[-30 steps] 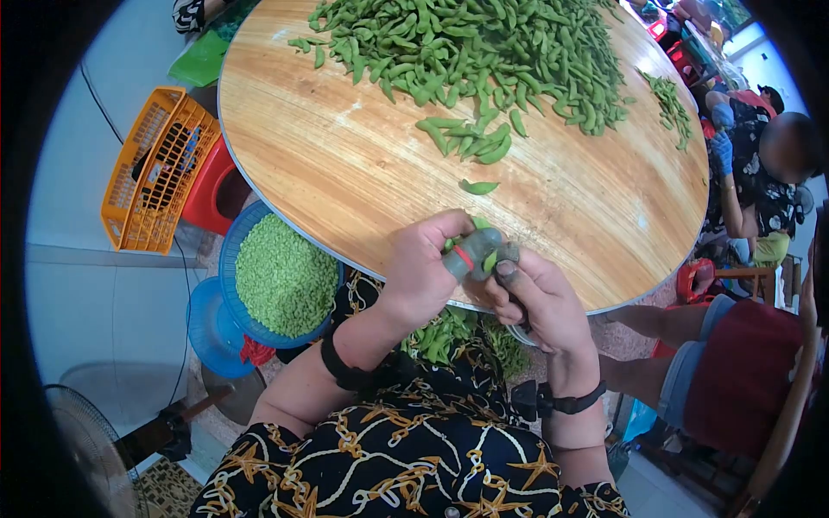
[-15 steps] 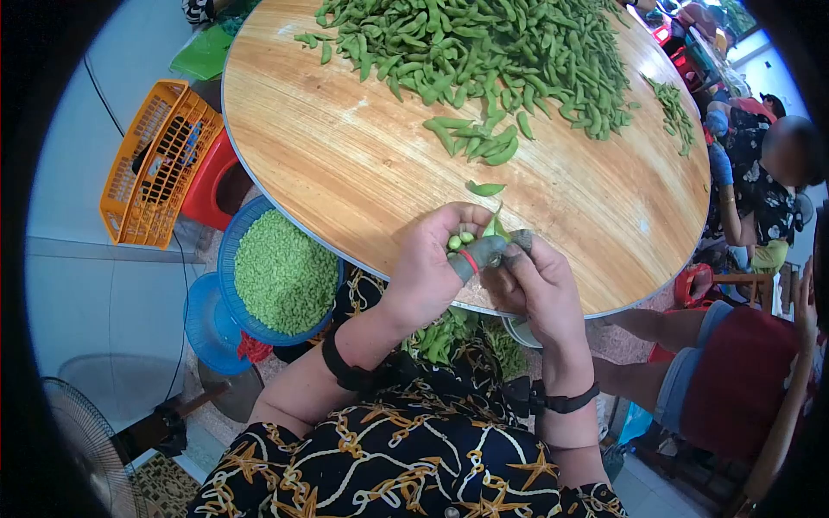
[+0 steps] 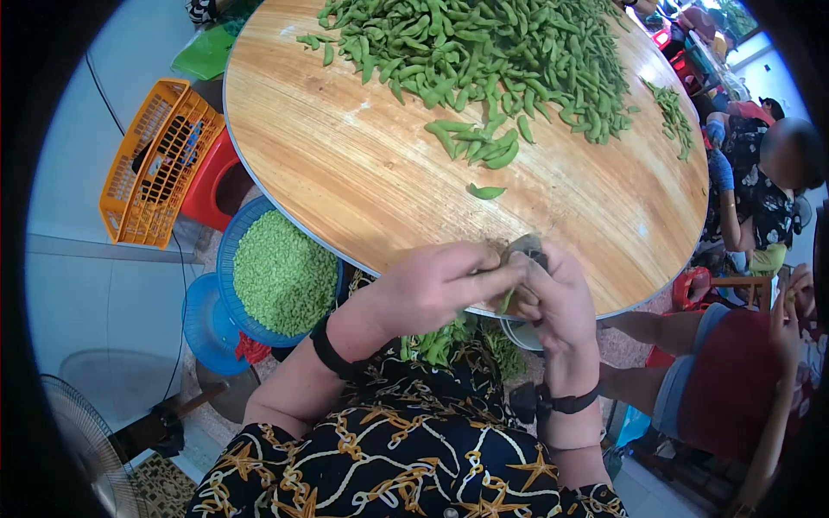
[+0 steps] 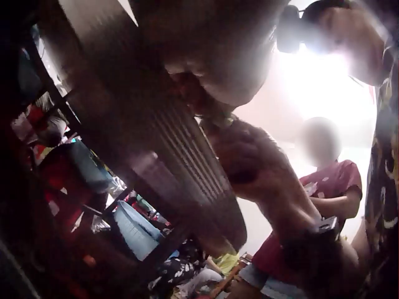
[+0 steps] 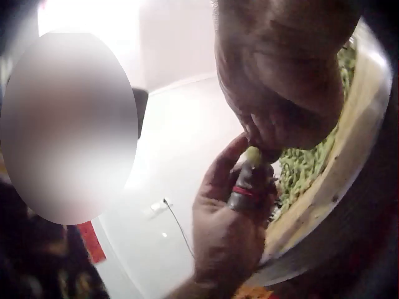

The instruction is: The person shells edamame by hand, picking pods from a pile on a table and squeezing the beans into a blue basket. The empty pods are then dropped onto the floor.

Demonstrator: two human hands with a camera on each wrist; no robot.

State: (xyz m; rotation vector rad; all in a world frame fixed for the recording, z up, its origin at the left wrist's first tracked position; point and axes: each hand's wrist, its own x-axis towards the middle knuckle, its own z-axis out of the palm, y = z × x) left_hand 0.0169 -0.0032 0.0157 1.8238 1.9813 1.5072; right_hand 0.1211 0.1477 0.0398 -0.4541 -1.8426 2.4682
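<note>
Head view: at six o'clock on the round desk [image 3: 345, 173], left hand [image 3: 440, 281], blurred, and right hand [image 3: 557, 298] touching, both clamped on a green pod [image 3: 506, 300]. Toward twelve o'clock from there, a lone pod [image 3: 485, 192], then the large pod pile [image 3: 492, 60]. At nine o'clock, beside the desk, a blue basin [image 3: 226, 274] holding shelled beans [image 3: 285, 276]. Right wrist view: red-banded grey cover [image 5: 242, 198] on the left thumb.
</note>
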